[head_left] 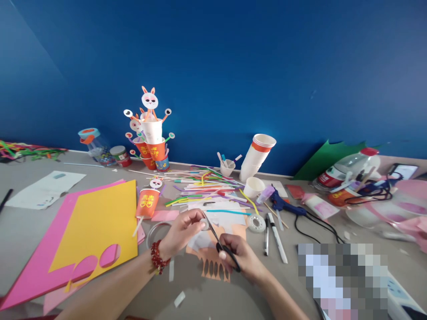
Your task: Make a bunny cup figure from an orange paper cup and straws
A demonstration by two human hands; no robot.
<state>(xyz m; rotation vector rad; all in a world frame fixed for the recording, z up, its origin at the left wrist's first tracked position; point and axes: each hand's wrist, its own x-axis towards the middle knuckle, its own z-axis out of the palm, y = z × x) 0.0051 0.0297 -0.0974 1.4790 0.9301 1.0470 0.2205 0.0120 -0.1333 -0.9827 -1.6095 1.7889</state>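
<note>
Centrally, above the grey desk [200, 302], we judged the step in hand to be the trimming of a small white disc [204, 224]. Left hand [182, 231]: we saw thumb and forefinger pressed together on the disc's edge, so that the fingers pinched it in the air, while a red beaded bracelet [156, 257] circled the wrist. Right hand [243, 258]: we saw the fingers curled around the black handles of the scissors [218, 245], whose blades pointed up and away, just beside the disc; we could not tell whether they were parted or touched its rim. Beneath the hands lay a peach sheet [207, 258] with a row of leaf-shaped openings along its near edge, and beyond it a spread of coloured straws [203, 187]. To the right of the sheet we noted a tape roll [262, 223] and two pens [277, 238]; to the left, a red cup [147, 202] topped by a rabbit face [156, 182]. Farther back stood cup figures [152, 130], whose arms bore round white tips [168, 112]. The next move, in our judgement, called for the left fingers to turn the disc evenly, clear of the cutting edges, while the right worked the handles in short strokes
</note>
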